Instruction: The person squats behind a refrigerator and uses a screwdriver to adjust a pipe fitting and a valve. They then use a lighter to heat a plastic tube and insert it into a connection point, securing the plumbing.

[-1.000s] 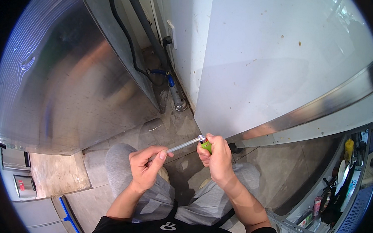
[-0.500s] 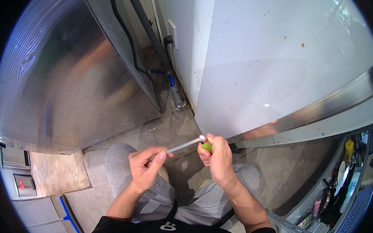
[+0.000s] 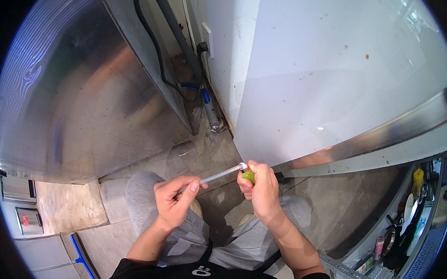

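Note:
Between the thumb and fingers of my left hand (image 3: 175,197), which is closed, is a thin translucent stick (image 3: 220,175). It slants up to the right, and its far end meets the top of a green lighter (image 3: 248,176). My right hand (image 3: 262,192) is wrapped round that lighter, thumb at its top. A small bright white spot, which looks like a flame, shows where stick and lighter come together. Whether the two touch cannot be made out. Both hands are above my knees, over the tiled floor (image 3: 225,203).
A large steel panel (image 3: 83,107) stands at left, a white cabinet (image 3: 337,85) at right. Between them lie dark hoses and a floor pipe (image 3: 213,116). A blue squeegee (image 3: 83,258) lies at lower left; a rack (image 3: 338,267) of utensils stands at lower right.
The bright spot at the tip of the stick looks slightly different in shape. Both hands keep their places and grips.

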A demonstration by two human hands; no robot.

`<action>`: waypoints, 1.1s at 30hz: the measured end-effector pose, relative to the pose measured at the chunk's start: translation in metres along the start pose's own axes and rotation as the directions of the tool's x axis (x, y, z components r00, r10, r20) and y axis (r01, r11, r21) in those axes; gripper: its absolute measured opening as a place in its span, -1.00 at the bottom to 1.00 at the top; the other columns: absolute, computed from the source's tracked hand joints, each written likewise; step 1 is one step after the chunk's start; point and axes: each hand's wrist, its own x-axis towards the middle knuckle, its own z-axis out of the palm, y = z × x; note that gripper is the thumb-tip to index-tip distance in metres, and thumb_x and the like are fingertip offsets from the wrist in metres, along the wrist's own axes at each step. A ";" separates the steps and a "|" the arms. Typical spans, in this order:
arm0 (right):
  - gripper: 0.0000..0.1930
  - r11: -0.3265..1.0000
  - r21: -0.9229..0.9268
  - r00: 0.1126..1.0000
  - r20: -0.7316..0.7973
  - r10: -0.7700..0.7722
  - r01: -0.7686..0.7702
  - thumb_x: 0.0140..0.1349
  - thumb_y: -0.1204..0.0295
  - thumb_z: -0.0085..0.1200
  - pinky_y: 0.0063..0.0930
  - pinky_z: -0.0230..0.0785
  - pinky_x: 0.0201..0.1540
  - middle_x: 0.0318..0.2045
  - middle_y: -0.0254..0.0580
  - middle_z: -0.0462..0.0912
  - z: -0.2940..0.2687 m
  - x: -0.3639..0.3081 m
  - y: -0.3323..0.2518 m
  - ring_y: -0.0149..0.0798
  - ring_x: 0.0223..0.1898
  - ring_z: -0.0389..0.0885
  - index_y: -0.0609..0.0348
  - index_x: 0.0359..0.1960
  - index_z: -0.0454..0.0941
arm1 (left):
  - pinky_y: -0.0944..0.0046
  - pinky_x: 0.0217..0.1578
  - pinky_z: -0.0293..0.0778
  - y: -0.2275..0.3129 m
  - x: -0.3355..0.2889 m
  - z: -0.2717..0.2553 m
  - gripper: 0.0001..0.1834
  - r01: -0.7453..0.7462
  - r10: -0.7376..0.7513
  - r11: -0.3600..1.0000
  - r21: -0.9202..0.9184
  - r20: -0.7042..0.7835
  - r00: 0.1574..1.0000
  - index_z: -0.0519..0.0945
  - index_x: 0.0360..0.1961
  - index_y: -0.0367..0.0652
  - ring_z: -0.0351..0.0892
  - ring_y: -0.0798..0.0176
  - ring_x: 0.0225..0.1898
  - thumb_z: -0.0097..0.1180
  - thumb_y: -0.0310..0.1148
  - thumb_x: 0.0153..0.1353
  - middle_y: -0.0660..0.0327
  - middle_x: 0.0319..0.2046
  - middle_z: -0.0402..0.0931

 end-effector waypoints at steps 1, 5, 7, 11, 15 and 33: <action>-0.56 1.000 0.000 1.000 -0.002 0.004 -0.004 0.46 0.12 -0.29 -0.54 -0.19 -0.58 -0.65 -0.55 0.15 0.000 0.000 -0.001 -0.59 -0.62 0.02 -0.03 -0.62 0.15 | 0.45 -0.59 0.08 0.000 0.000 0.000 -0.80 -0.004 0.004 1.000 0.006 -0.004 1.000 0.79 -0.27 -0.26 0.22 0.60 -0.64 0.26 -0.34 0.41 0.37 -0.60 0.53; -0.53 0.996 0.063 0.998 -0.023 0.063 -0.061 0.53 0.22 -0.29 -0.42 0.09 -0.42 -0.65 -0.37 0.26 0.000 0.000 -0.002 -0.43 -0.55 0.20 0.11 -0.62 0.17 | 0.45 -0.59 0.07 0.000 0.000 0.000 -0.80 0.007 -0.007 1.000 0.003 -0.002 1.000 0.79 -0.27 -0.25 0.21 0.60 -0.64 0.25 -0.34 0.41 0.37 -0.61 0.52; -0.56 1.000 0.023 1.000 -0.012 0.020 -0.020 0.48 0.15 -0.29 -0.50 -0.09 -0.53 -0.64 -0.48 0.19 0.001 0.000 -0.002 -0.54 -0.59 0.09 0.02 -0.61 0.15 | 0.45 -0.59 0.07 -0.001 0.000 0.000 -0.80 -0.003 0.003 1.000 0.009 -0.005 1.000 0.80 -0.27 -0.25 0.21 0.60 -0.65 0.25 -0.34 0.41 0.37 -0.61 0.52; -0.57 1.000 0.006 1.000 -0.018 0.004 -0.004 0.46 0.12 -0.29 -0.55 -0.18 -0.58 -0.65 -0.54 0.16 0.002 0.000 -0.002 -0.59 -0.61 0.04 -0.03 -0.61 0.15 | 0.45 -0.59 0.07 0.000 0.000 0.000 -0.80 0.009 -0.009 1.000 0.006 -0.001 1.000 0.79 -0.27 -0.25 0.20 0.60 -0.65 0.25 -0.34 0.41 0.39 -0.63 0.50; -0.53 0.999 0.017 0.999 -0.009 0.038 -0.038 0.54 0.21 -0.29 -0.43 0.10 -0.42 -0.64 -0.36 0.27 -0.001 -0.001 -0.003 -0.43 -0.55 0.21 0.11 -0.61 0.18 | 0.42 -0.56 0.10 0.002 0.001 -0.001 -0.77 0.032 -0.032 0.999 0.029 0.016 0.999 0.78 -0.29 -0.28 0.24 0.57 -0.64 0.22 -0.34 0.41 0.34 -0.59 0.57; -0.54 1.000 0.024 1.000 0.001 0.013 -0.013 0.50 0.13 -0.32 -0.55 -0.21 -0.59 -0.66 -0.57 0.15 0.001 0.001 0.002 -0.60 -0.63 0.00 -0.04 -0.63 0.16 | 0.41 -0.55 0.09 0.006 0.000 -0.002 -0.75 0.055 -0.056 0.998 0.030 0.016 0.998 0.78 -0.30 -0.30 0.24 0.56 -0.62 0.21 -0.33 0.42 0.32 -0.58 0.61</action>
